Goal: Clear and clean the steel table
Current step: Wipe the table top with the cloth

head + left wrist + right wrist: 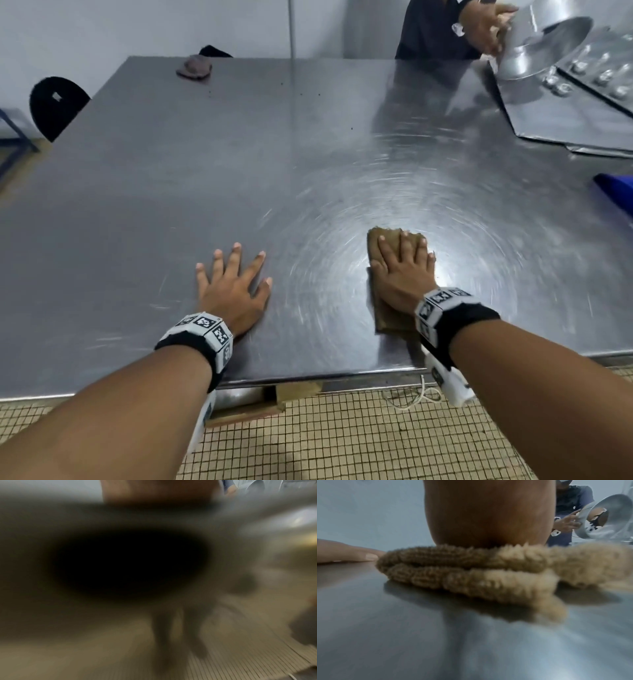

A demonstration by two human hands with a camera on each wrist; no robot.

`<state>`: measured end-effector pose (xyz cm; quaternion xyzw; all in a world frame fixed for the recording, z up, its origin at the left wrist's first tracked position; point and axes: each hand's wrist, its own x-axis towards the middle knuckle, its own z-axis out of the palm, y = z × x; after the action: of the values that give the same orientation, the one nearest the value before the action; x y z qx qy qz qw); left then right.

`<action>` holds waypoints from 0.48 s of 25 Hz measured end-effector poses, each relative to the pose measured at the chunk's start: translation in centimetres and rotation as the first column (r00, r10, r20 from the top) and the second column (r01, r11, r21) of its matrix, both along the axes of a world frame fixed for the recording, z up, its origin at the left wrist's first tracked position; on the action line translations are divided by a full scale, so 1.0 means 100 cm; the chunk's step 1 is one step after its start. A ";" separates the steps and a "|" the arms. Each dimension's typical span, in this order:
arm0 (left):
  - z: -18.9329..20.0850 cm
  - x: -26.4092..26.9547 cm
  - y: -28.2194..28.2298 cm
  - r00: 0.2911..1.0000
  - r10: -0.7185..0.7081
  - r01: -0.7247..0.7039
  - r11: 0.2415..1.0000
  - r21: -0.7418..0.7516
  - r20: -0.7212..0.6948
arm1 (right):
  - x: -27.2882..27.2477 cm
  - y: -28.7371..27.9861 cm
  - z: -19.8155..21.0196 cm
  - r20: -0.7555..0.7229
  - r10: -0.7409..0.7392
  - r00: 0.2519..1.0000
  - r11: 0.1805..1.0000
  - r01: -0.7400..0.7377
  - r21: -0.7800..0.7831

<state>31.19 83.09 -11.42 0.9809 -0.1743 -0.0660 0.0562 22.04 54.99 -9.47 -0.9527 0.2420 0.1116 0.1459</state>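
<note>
A large steel table point(239, 164) fills the head view, with swirl marks around its near right part. My right hand point(404, 263) lies flat with straight fingers on a folded brown cloth point(383, 240) and presses it to the table near the front edge. The right wrist view shows the cloth point(471, 572) folded in thick layers under my palm point(488, 513). My left hand point(236, 277) rests flat on the bare steel, fingers spread, holding nothing. The left wrist view is dark and blurred. A crumpled grey rag point(194, 66) lies at the far edge, with dark crumbs point(308, 94) scattered near it.
Another person point(442, 27) at the far right tips a metal bowl point(544, 44); the right wrist view shows eggshells point(477, 514) in it. Metal trays point(575, 113) lie at the right, one holding small moulds. A blue item point(616, 195) sits at the right edge. A black chair point(56, 102) stands left.
</note>
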 end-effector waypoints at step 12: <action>0.002 -0.003 -0.004 0.999 0.042 -0.043 0.999 0.019 0.029 | -0.049 0.056 -0.007 0.069 0.504 0.861 0.862 -0.497 -0.097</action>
<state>30.93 82.70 -11.27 0.9857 -0.1535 -0.0527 0.0454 17.17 60.63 -10.17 -0.9918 -0.0164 0.0923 0.0866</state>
